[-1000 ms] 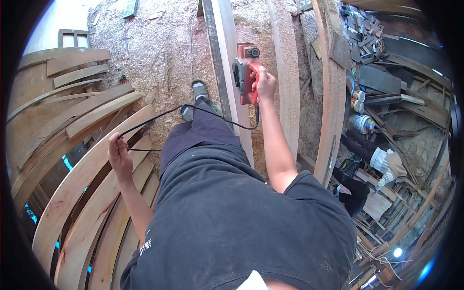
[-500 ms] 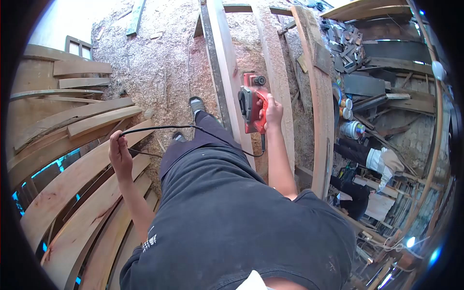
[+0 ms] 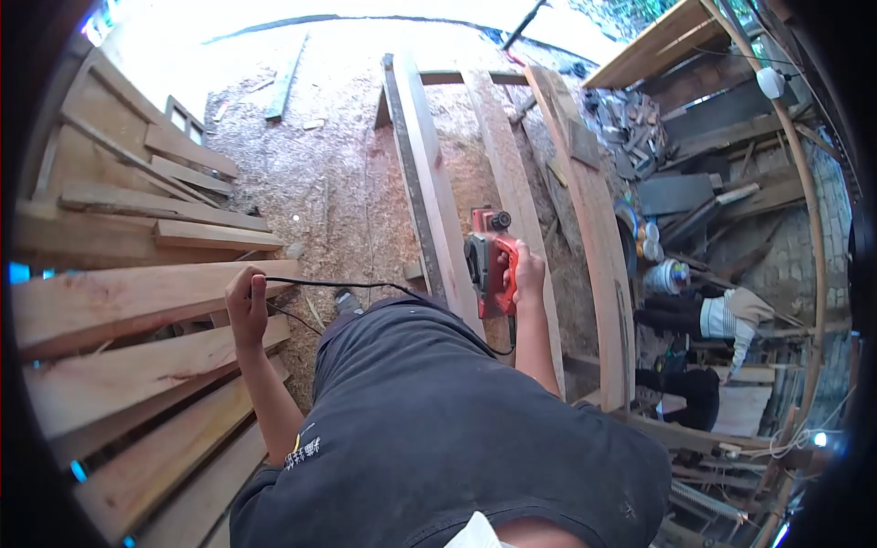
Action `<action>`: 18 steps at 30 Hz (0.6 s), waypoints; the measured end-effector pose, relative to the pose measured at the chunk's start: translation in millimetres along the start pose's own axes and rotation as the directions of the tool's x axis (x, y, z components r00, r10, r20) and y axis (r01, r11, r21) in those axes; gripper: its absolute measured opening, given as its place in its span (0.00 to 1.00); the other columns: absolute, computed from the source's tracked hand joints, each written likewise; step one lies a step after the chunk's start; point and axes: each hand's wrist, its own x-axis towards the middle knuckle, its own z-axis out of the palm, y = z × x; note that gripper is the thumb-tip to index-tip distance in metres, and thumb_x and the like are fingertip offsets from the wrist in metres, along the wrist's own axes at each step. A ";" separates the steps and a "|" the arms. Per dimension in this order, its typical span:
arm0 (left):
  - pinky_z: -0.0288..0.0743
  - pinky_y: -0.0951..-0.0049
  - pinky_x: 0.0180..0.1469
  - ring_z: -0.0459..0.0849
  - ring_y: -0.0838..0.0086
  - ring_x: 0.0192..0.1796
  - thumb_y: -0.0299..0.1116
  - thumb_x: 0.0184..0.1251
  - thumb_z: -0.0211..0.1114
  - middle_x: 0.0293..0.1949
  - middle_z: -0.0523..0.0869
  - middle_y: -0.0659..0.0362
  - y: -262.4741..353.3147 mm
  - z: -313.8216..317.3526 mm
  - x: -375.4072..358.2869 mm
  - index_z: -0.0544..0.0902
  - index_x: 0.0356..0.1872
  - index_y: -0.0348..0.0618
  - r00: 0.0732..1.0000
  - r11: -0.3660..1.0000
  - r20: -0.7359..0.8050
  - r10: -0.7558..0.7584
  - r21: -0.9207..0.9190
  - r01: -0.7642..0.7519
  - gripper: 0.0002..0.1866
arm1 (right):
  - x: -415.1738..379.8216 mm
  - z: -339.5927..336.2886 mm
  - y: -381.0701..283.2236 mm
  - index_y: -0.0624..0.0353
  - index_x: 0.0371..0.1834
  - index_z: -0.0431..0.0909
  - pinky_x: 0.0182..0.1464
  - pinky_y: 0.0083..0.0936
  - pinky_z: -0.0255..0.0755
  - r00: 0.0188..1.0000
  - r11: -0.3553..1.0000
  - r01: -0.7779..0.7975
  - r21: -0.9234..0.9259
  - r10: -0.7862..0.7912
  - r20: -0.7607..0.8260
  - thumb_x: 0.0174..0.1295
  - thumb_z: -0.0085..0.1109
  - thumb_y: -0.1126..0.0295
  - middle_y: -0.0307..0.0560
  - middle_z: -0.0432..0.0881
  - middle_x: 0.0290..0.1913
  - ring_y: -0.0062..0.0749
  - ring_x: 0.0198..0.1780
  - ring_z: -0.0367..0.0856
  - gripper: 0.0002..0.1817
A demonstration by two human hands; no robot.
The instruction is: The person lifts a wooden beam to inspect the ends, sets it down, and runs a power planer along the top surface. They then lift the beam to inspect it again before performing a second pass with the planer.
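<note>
My right hand (image 3: 527, 274) is closed round the red handle of an electric hand planer (image 3: 482, 260), which has a black side cover and a black front knob. The planer overlaps a long pale timber beam (image 3: 440, 187) in this view, beside a second beam (image 3: 504, 151). Out to the left, my left hand (image 3: 247, 306) is closed on the black power cord (image 3: 352, 284). The cord runs slackly across my waist towards the planer's rear. One shoe (image 3: 346, 300) shows below the cord.
Wide boards (image 3: 137, 301) fan out on my left. A third beam (image 3: 585, 210) lies to the right, with a paint bucket (image 3: 667, 276) past it. Wood shavings (image 3: 338, 183) cover the floor. Two other people are at the right, one in a striped top (image 3: 722, 315).
The view has tilted up, so the beams and boards sit lower in it. The planer and both hands appear lower too. Two shoes showed before; one shows now. Both hands keep their hold.
</note>
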 end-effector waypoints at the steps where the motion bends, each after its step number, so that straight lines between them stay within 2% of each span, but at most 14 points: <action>1: 0.58 0.69 0.31 0.63 0.74 0.28 0.42 0.86 0.57 0.25 0.65 0.59 0.8 -0.7 -17.0 0.72 0.32 0.37 1.000 1.000 -0.015 -0.017 0.005 0.017 0.21 | -4.3 -8.2 6.3 0.62 0.42 0.88 0.13 0.24 0.66 1.000 1.000 0.004 -0.003 -0.004 0.000 0.78 0.54 0.52 0.45 0.88 0.29 0.23 0.14 0.75 0.23; 2: 0.57 0.68 0.31 0.62 0.73 0.28 0.44 0.87 0.56 0.24 0.63 0.58 8.6 0.1 -31.8 0.70 0.30 0.38 0.999 0.999 -0.029 -0.036 0.011 0.036 0.23 | -10.4 -15.1 9.4 0.62 0.41 0.88 0.13 0.24 0.66 1.000 1.000 0.005 -0.007 -0.005 0.000 0.78 0.54 0.52 0.45 0.88 0.29 0.23 0.14 0.75 0.23; 3: 0.55 0.68 0.31 0.60 0.75 0.28 0.45 0.88 0.55 0.25 0.61 0.60 19.5 6.2 -41.8 0.66 0.29 0.39 0.997 1.000 -0.068 0.024 -0.006 -0.025 0.25 | -13.3 -25.0 9.8 0.62 0.39 0.88 0.14 0.24 0.66 1.000 1.000 0.001 -0.019 -0.001 0.005 0.78 0.54 0.52 0.45 0.88 0.29 0.23 0.14 0.75 0.23; 6: 0.54 0.69 0.31 0.60 0.77 0.29 0.46 0.89 0.53 0.25 0.61 0.63 52.5 12.6 -102.2 0.66 0.29 0.40 0.994 0.999 -0.102 -0.040 -0.009 0.039 0.25 | -32.5 -55.5 31.0 0.63 0.37 0.88 0.15 0.23 0.65 0.998 0.995 0.052 -0.087 -0.048 0.051 0.77 0.56 0.53 0.45 0.88 0.28 0.22 0.14 0.75 0.23; 8: 0.53 0.70 0.31 0.59 0.79 0.30 0.46 0.90 0.52 0.26 0.60 0.65 71.7 24.1 -148.6 0.65 0.28 0.41 0.989 0.999 -0.140 -0.047 0.013 0.050 0.25 | -46.0 -80.7 47.7 0.63 0.35 0.88 0.16 0.23 0.65 0.995 0.998 0.050 -0.043 -0.046 0.085 0.77 0.57 0.53 0.45 0.88 0.27 0.21 0.14 0.75 0.23; 10: 0.53 0.71 0.31 0.58 0.80 0.30 0.46 0.90 0.52 0.26 0.59 0.65 84.2 27.3 -190.8 0.65 0.29 0.41 0.981 0.992 -0.144 -0.129 -0.028 0.127 0.25 | -62.9 -103.2 58.4 0.64 0.35 0.88 0.16 0.23 0.65 0.992 0.998 0.065 -0.023 -0.062 0.107 0.78 0.57 0.53 0.45 0.88 0.27 0.21 0.14 0.74 0.24; 11: 0.53 0.71 0.32 0.57 0.80 0.31 0.46 0.90 0.51 0.27 0.59 0.65 107.6 29.4 -205.4 0.65 0.29 0.41 0.987 0.995 -0.137 -0.089 0.025 0.093 0.25 | -70.0 -114.7 67.3 0.64 0.35 0.88 0.16 0.23 0.65 0.990 0.997 0.079 -0.007 -0.077 0.120 0.78 0.57 0.52 0.45 0.88 0.27 0.21 0.14 0.74 0.24; 16: 0.53 0.72 0.34 0.58 0.79 0.33 0.46 0.92 0.47 0.29 0.58 0.65 140.3 21.0 -296.4 0.65 0.31 0.42 0.982 0.994 -0.172 -0.081 0.061 0.093 0.24 | -116.3 -168.7 94.6 0.63 0.36 0.88 0.16 0.22 0.65 0.982 0.998 0.054 -0.010 -0.052 0.184 0.78 0.57 0.52 0.44 0.87 0.27 0.21 0.14 0.73 0.24; 18: 0.55 0.76 0.36 0.59 0.82 0.34 0.47 0.92 0.47 0.30 0.61 0.68 147.9 14.5 -330.7 0.68 0.33 0.43 0.977 0.993 -0.177 -0.115 -0.003 0.117 0.23 | -130.5 -187.0 105.7 0.63 0.36 0.88 0.15 0.22 0.64 0.978 0.999 0.046 -0.024 -0.041 0.203 0.78 0.57 0.52 0.44 0.87 0.26 0.21 0.14 0.73 0.24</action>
